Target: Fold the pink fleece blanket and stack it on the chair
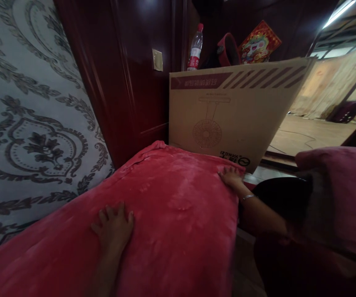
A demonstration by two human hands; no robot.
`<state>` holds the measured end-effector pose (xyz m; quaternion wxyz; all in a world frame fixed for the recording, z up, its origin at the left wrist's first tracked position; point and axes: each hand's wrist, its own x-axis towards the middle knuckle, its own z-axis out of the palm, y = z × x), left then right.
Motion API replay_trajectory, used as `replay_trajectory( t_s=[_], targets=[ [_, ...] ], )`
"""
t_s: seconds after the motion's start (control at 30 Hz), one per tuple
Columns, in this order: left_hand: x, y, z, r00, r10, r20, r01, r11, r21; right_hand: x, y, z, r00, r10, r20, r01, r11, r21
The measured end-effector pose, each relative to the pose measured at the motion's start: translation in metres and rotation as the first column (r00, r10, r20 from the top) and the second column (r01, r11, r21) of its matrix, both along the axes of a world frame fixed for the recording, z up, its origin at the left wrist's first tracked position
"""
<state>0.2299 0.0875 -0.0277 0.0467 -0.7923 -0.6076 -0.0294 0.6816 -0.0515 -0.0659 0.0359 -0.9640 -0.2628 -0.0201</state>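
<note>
A red plush blanket covers a bed or mattress that fills the lower middle of the view. My left hand lies flat on the blanket, palm down, fingers slightly apart. My right hand rests on the blanket's far right corner, fingers spread, a thin bracelet on its wrist. Neither hand holds anything. The right hand is close to the bottom edge of a large cardboard box printed with a fan drawing.
Patterned grey wallpaper is on the left, dark red wood panelling behind. On the box stand a water bottle, a red round object and a colourful card. A pink cushion or cloth is at the right.
</note>
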Motion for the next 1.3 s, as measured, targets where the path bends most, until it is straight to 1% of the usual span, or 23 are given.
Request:
replay_trajectory(
  t_s=[0.03,0.07,0.1,0.17,0.2,0.23,0.27,0.37,0.43,0.5,0.53,0.6,0.73,0.8,0.83,0.87,0.9,0.93,1.03,1.1,1.17,1.23,1.3],
  targets=[
    [0.000,0.000,0.000,1.000,0.003,0.001,-0.003,1.000,-0.005,-0.003,0.003,0.001,1.000,0.002,0.017,-0.002,1.000,0.010],
    [0.000,0.000,0.001,1.000,0.005,0.002,-0.005,1.000,-0.009,-0.007,0.007,0.003,0.999,0.037,0.035,-0.038,0.999,0.024],
    [0.000,0.000,0.000,1.000,0.008,0.002,-0.008,1.000,-0.014,-0.012,0.011,0.003,0.994,0.103,0.045,-0.104,0.994,0.036],
    [0.000,0.000,-0.001,1.000,0.011,0.001,-0.011,1.000,-0.018,-0.022,0.017,0.002,0.967,0.255,0.021,-0.256,0.966,0.040],
    [0.000,0.001,-0.002,1.000,0.011,-0.001,-0.011,1.000,-0.015,-0.025,0.018,0.000,0.953,0.302,-0.006,-0.301,0.953,0.034],
    [0.000,0.001,-0.002,1.000,0.011,-0.004,-0.011,1.000,-0.013,-0.027,0.017,-0.002,0.950,0.311,-0.034,-0.310,0.950,0.024],
    [0.000,0.001,-0.003,1.000,0.011,-0.006,-0.011,1.000,-0.011,-0.028,0.015,-0.003,0.956,0.291,-0.048,-0.290,0.957,0.018],
    [0.000,0.002,-0.004,1.000,0.010,-0.014,-0.010,1.000,-0.004,-0.024,0.003,-0.005,0.985,0.169,-0.027,-0.168,0.985,0.033],
    [0.000,0.002,-0.003,1.000,0.010,-0.013,-0.010,1.000,-0.006,-0.022,-0.002,-0.002,0.993,0.114,-0.007,-0.114,0.992,0.051],
    [0.000,0.002,-0.002,1.000,0.013,-0.010,-0.013,1.000,-0.020,-0.026,0.003,0.005,0.992,0.121,0.021,-0.122,0.990,0.074],
    [0.000,0.001,-0.002,1.000,0.015,-0.007,-0.015,1.000,-0.026,-0.030,0.009,0.009,0.987,0.156,0.038,-0.159,0.983,0.088],
    [0.000,0.001,-0.002,1.000,0.013,-0.007,-0.013,0.999,-0.030,-0.044,0.029,0.017,0.957,0.281,0.066,-0.287,0.951,0.115],
    [0.000,0.001,-0.002,0.999,0.014,-0.029,-0.015,1.000,-0.011,-0.078,0.085,0.024,0.838,0.542,0.065,-0.546,0.826,0.144],
    [0.000,0.001,-0.002,0.999,0.018,-0.041,-0.019,1.000,-0.011,-0.091,0.110,0.021,0.772,0.635,0.033,-0.633,0.762,0.136],
    [0.000,0.000,-0.002,0.999,0.018,-0.048,-0.019,1.000,-0.010,-0.095,0.119,0.018,0.748,0.663,0.009,-0.659,0.741,0.127],
    [0.000,0.000,-0.002,0.998,0.018,-0.055,-0.019,1.000,-0.010,-0.096,0.125,0.014,0.738,0.675,-0.013,-0.669,0.734,0.118],
    [0.000,0.000,-0.002,0.998,0.020,-0.061,-0.021,1.000,-0.008,-0.094,0.129,0.010,0.743,0.668,-0.031,-0.662,0.741,0.110],
    [0.000,0.000,-0.002,0.998,0.022,-0.067,-0.022,1.000,-0.005,-0.090,0.131,0.007,0.764,0.644,-0.040,-0.638,0.763,0.105],
    [0.000,0.000,-0.003,0.997,0.028,-0.065,-0.029,1.000,-0.006,-0.064,0.119,-0.001,0.859,0.510,-0.042,-0.504,0.858,0.099],
    [0.000,0.001,-0.004,0.998,0.029,-0.050,-0.029,0.999,-0.016,-0.041,0.101,-0.003,0.912,0.407,-0.048,-0.402,0.912,0.085],
    [0.000,0.001,-0.005,0.999,0.029,-0.034,-0.030,0.999,-0.026,-0.019,0.077,-0.003,0.947,0.318,-0.054,-0.314,0.947,0.065],
    [0.000,0.002,-0.006,0.999,0.029,-0.023,-0.029,0.999,-0.027,-0.002,0.054,-0.003,0.965,0.258,-0.052,-0.256,0.965,0.049],
    [0.000,0.001,-0.006,1.000,0.029,-0.012,-0.029,0.999,-0.025,0.007,0.035,-0.004,0.974,0.224,-0.046,-0.222,0.974,0.040]
  ],
)
